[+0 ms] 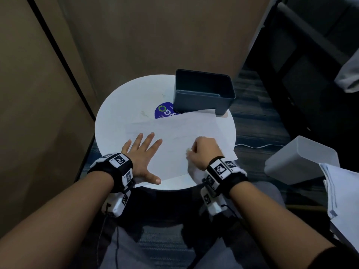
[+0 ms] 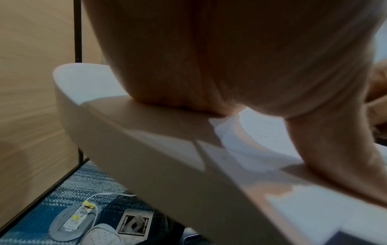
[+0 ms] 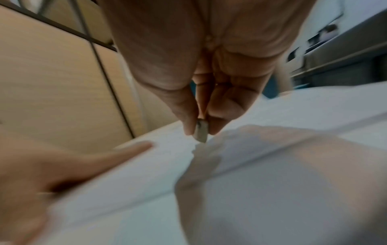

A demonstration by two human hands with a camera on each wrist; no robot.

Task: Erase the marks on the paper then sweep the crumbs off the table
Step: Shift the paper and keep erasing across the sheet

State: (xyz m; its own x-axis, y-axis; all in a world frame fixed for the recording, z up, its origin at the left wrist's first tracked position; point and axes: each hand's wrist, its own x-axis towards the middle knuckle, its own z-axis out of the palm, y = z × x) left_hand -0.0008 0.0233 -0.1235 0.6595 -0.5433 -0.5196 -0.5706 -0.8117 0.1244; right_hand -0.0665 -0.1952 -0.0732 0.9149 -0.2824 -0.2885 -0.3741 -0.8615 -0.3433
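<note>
A white sheet of paper (image 1: 180, 136) lies askew on the round white table (image 1: 116, 117), with only faint marks showing. My left hand (image 1: 142, 152) lies flat with spread fingers on the paper's left part, its thumb near the front edge. My right hand (image 1: 202, 152) pinches a small greyish-white eraser (image 3: 201, 133) between thumb and fingertips, its lower end close above or on the paper (image 3: 272, 116). The left hand's fingers (image 3: 130, 149) show at the left of the right wrist view. The left wrist view is mostly filled by my left palm (image 2: 230, 58) on the table rim (image 2: 146, 149).
A dark grey bin (image 1: 204, 92) stands at the table's back right, overlapping the paper's far corner. A blue round sticker (image 1: 164, 111) peeks out beside it. A white box (image 1: 299, 160) and stacked papers (image 1: 342, 195) sit to the right. Brown panels close in on the left and behind.
</note>
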